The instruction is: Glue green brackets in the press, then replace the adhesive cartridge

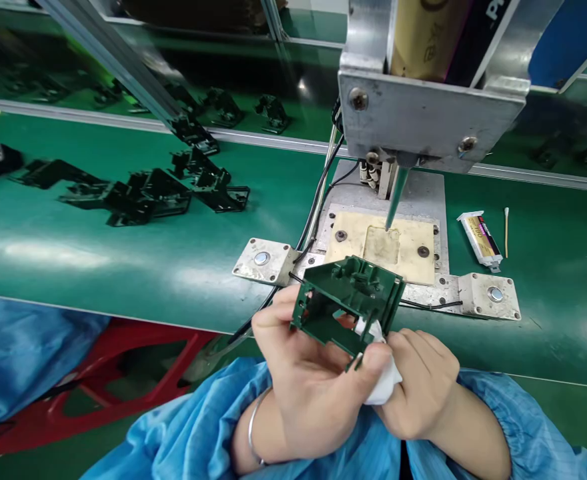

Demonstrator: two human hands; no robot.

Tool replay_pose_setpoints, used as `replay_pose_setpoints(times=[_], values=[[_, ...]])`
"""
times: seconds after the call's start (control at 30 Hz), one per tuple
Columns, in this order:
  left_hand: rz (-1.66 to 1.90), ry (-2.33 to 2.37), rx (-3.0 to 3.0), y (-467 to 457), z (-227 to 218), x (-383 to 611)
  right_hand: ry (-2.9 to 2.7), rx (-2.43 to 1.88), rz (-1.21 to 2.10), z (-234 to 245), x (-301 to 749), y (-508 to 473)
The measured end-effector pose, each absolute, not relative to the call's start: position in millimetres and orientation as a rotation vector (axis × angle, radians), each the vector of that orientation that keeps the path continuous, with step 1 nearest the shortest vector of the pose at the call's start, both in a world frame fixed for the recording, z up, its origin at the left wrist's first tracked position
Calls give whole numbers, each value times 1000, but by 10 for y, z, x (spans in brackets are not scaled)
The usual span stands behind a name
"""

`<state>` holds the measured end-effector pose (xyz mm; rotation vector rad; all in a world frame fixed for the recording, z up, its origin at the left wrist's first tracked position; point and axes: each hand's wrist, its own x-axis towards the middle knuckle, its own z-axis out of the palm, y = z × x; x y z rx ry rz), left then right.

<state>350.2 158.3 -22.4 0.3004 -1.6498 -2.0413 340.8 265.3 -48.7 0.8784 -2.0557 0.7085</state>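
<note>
My left hand [313,387] is closed round a dark green plastic housing [351,293], held up in front of my body. The housing has an open hollow and small ribs along its top. A crumpled white wipe [386,380] is gripped in my right hand [418,383], and its upper end reaches into the housing's hollow. The fingertips of my right hand are partly hidden behind the wipe and the left thumb. Just beyond the housing lies a cream fixture plate [413,250], with a green dispensing nozzle [397,197] pointing down over its shallow recess.
Several similar housings [138,193] lie at the left of the green bench [198,260]. Button boxes [268,260] flank the fixture. An adhesive cartridge [481,240] and a cotton swab [506,232] lie at the right. A red stool [118,373] stands lower left beside another person's blue sleeve [28,360].
</note>
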Motion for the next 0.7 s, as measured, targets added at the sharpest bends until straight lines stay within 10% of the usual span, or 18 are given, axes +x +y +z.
replay_pose_setpoints(times=[0.7], values=[[-1706, -1651, 76, 1436, -434, 3382, -2016, 965, 789, -648, 3293, 2610]])
